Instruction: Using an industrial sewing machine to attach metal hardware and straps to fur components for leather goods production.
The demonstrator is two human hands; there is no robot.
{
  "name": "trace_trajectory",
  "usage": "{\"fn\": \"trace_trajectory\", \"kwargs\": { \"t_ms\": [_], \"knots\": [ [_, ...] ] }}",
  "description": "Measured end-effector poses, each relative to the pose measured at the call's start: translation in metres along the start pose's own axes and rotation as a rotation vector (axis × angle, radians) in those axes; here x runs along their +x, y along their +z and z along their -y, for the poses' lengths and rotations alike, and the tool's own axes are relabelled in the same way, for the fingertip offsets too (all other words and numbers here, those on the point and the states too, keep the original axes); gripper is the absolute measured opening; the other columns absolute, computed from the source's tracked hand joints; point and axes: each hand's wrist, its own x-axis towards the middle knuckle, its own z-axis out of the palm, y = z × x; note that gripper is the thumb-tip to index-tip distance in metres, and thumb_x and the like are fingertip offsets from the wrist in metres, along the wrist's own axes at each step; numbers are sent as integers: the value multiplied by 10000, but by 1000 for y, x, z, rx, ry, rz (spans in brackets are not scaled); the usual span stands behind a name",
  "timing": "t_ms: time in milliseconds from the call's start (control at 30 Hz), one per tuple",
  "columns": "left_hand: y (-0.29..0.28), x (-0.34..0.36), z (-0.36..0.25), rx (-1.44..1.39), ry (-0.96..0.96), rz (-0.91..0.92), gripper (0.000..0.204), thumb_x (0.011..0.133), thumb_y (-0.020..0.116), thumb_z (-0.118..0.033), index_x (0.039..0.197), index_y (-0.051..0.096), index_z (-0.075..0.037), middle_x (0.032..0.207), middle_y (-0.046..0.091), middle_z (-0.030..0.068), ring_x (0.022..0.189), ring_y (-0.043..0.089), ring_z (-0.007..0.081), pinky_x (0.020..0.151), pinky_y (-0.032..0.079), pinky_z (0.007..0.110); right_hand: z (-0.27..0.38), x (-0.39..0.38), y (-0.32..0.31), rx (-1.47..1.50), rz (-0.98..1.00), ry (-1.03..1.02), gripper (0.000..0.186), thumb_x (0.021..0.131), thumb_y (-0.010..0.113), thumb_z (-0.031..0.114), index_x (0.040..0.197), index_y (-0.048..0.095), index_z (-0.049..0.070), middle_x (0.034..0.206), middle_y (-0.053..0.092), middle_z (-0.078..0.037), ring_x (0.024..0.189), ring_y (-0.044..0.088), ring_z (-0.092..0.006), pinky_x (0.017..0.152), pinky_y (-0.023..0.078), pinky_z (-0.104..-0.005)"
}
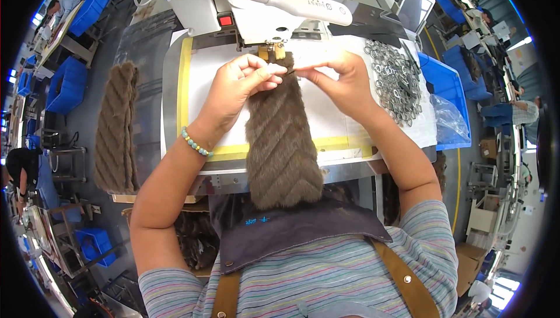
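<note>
A long brown fur strip (283, 137) with a slanted chevron pattern runs from under the head of a white sewing machine (248, 18) down over the table's front edge to my lap. Over its far end, just before the machine's presser area (273, 51), my two hands meet fingertip to fingertip. My left hand (242, 82), below a beaded bracelet, is closed in a pinch on the left. From the right, my right hand (344, 82) pinches with thumb and forefinger. Whatever small thing lies between the fingertips is too small to make out.
Many metal rings or clasps (396, 82) lie heaped on the right side of the white table cover. Beyond them stands a blue bin (443, 82) with clear plastic. Folded fur strips (115, 128) are stacked at the left. A small screen (415, 6) stands at the back right.
</note>
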Motion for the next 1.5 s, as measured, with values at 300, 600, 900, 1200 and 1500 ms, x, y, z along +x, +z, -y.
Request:
{"fn": "trace_trajectory", "kwargs": {
  "t_ms": [300,600,900,1200,1500],
  "knots": [
    [-6,1,0,-126,-105,19,313,1128,571,-242,1253,671,27,1218,744,163,1066,719,191,1013,576,339,-2,-5,15,-625,111,-844,154,810,818,-1,958,786,25,1078,790,-95,838,778,-222,682,631,-321],
    [-11,3,4,-234,-131,-24,306,1128,574,-236,1238,671,33,1137,744,134,1039,716,174,963,594,320,-8,-6,15,-683,32,-822,168,866,785,60,1030,777,26,1072,788,-106,848,783,-233,678,639,-324],
    [-5,-2,11,-250,-180,-22,271,1088,656,-231,1157,705,27,1056,760,101,936,735,149,878,617,283,4,-7,19,-887,41,-951,197,805,779,45,998,777,2,1071,768,-115,902,774,-243,708,640,-332],
    [13,-10,5,-107,-142,-52,293,1093,650,-247,1152,743,25,1023,772,83,889,729,118,847,616,258,2,-7,20,-911,37,-910,200,799,777,34,992,768,-14,1110,769,-136,945,775,-278,715,641,-350],
    [10,-6,6,-42,-92,-51,252,1094,625,-169,1121,742,53,1093,760,114,934,731,148,842,608,284,-7,-2,19,-940,44,-869,173,817,788,5,985,753,-15,1126,776,-154,920,785,-290,729,652,-354]
  ]
}}
